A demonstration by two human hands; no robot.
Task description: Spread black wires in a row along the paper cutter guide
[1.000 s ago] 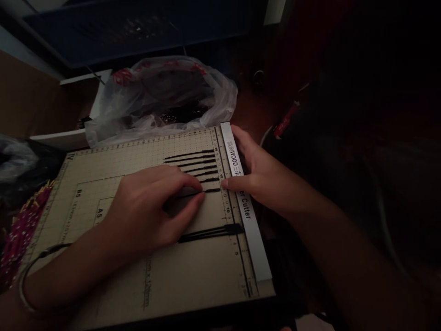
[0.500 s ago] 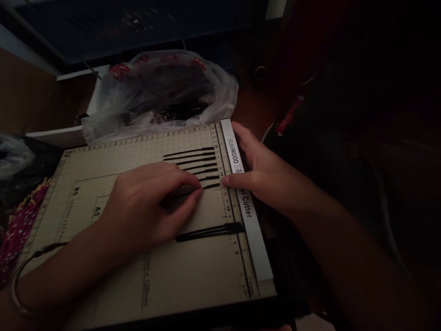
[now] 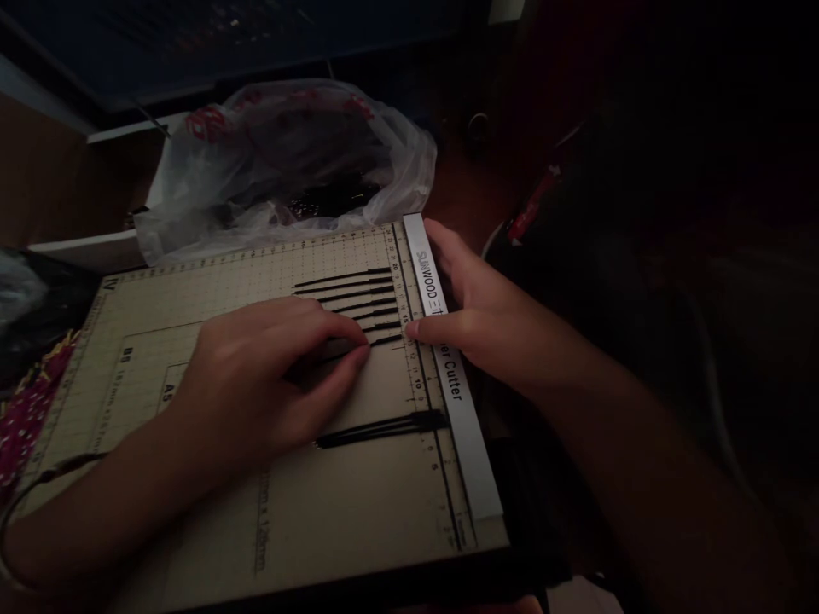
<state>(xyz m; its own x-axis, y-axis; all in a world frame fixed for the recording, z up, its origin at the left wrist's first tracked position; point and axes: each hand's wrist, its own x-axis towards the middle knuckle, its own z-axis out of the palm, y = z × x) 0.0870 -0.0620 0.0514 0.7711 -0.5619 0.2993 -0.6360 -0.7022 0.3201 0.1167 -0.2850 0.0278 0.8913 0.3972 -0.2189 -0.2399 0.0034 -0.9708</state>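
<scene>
A cream paper cutter board with printed grid lines and a ruler lies in front of me. Several thin black strands are laid side by side near its ruler edge. My left hand rests over the board, thumb and index finger pinched on the lowest strand of that row. My right hand grips the white edge strip, its thumb on top by the ruler and its fingers over the far side. A bundle of black strands lies lower on the board.
Behind the board sits a clear plastic bag with red print and dark items inside. Magenta sparkly strands and a dark bag are at the left. A dark panel stands at the back.
The whole view has shifted slightly, so the board and bag appear a little further left. Both hands keep their places on the board.
</scene>
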